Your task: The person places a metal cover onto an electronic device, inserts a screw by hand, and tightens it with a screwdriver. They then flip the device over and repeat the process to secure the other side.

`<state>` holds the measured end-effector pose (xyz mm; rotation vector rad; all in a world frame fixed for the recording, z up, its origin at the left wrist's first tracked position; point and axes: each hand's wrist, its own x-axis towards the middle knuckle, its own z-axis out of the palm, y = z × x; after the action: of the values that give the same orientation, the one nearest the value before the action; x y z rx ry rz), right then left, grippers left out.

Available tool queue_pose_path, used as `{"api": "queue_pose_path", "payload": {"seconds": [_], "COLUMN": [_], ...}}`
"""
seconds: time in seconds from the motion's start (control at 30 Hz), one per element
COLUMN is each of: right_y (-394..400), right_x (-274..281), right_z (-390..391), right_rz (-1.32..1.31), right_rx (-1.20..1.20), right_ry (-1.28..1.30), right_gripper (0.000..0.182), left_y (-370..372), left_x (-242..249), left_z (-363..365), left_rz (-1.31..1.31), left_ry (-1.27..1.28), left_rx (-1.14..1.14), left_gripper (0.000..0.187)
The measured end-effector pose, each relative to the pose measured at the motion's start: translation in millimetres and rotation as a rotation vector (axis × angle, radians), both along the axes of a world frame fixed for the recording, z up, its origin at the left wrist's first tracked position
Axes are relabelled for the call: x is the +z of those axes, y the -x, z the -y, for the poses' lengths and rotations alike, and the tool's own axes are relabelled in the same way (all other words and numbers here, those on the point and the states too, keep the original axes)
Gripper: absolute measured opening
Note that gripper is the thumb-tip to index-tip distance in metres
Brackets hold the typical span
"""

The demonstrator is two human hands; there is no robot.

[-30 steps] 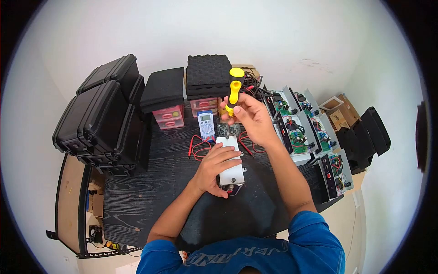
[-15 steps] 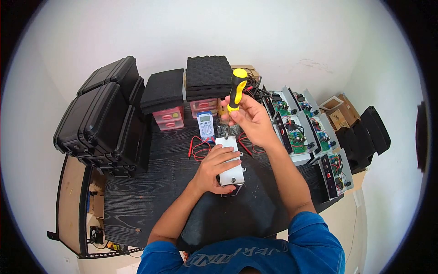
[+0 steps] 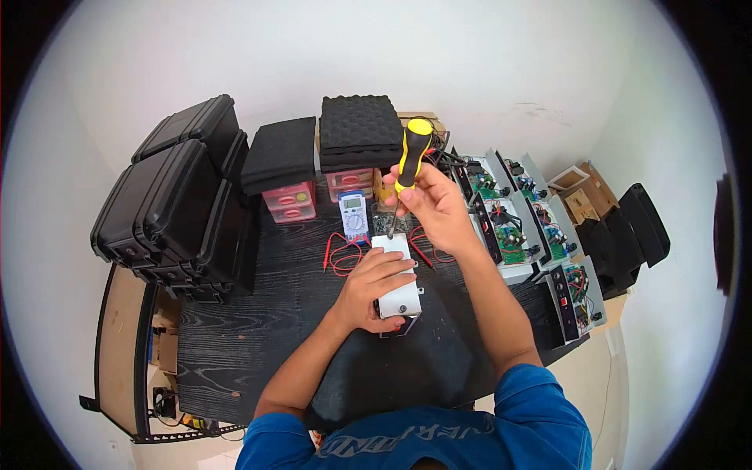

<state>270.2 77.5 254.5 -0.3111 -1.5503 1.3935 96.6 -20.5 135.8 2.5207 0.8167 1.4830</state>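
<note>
My left hand [image 3: 374,290] is wrapped round a white metal box [image 3: 398,296] from its left side, with fingers lying across the top face. A dark round screw shows near the box's front end. In my right hand [image 3: 435,205] is a yellow and black screwdriver [image 3: 414,153], held low on its handle by thumb and fingers. The screwdriver leans slightly, handle up and to the right, its shaft running down to the box's far end. Behind the box lies a blue and white multimeter [image 3: 354,215] with red leads [image 3: 338,254].
Black hard cases [image 3: 168,204] are stacked at the left. Dark foam sheets [image 3: 359,131] rest on pink drawer boxes [image 3: 290,202] at the back. Several opened units with green circuit boards [image 3: 509,235] stand at the right, near black cables and a cardboard box [image 3: 591,196].
The screwdriver's handle has tipped a little to the right, and the fingers of my right hand have shifted on it. My left hand and the box have hardly moved.
</note>
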Motion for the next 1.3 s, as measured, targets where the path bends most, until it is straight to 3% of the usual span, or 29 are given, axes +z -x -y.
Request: {"api": "queue_pose_path", "payload": {"seconds": [0.27, 0.37, 0.47, 0.67, 0.87, 1.07, 1.17, 1.3], "right_y": [4, 4, 1, 6, 5, 9, 8, 5], "right_x": [-8, -7, 2, -16, -6, -10, -12, -6], "right_z": [3, 0, 5, 3, -2, 5, 1, -1], "right_rz": [0.016, -0.098, 0.023, -0.051, 0.013, 0.006, 0.056, 0.042], "right_rx": [-0.155, -0.026, -0.015, -0.129, -0.009, -0.095, -0.113, -0.030], "right_ry": [-0.116, -0.078, -0.025, -0.129, -0.019, -0.125, -0.154, -0.121], "right_gripper": [0.043, 0.042, 0.041, 0.038, 0.042, 0.035, 0.046, 0.034], "left_y": [1, 1, 1, 1, 2, 4, 3, 3], "left_x": [-1, -3, -3, -5, -3, -2, -1, 0], "left_z": [1, 1, 1, 1, 2, 4, 5, 4], "left_rz": [-0.010, -0.007, -0.005, 0.010, 0.001, -0.011, -0.021, -0.027], "left_ry": [-0.008, -0.014, -0.012, -0.003, 0.019, 0.042, 0.055, 0.051], "left_rx": [0.021, 0.024, 0.027, 0.019, 0.012, 0.016, 0.015, 0.008], "left_gripper": [0.070, 0.069, 0.069, 0.069, 0.069, 0.069, 0.069, 0.069]}}
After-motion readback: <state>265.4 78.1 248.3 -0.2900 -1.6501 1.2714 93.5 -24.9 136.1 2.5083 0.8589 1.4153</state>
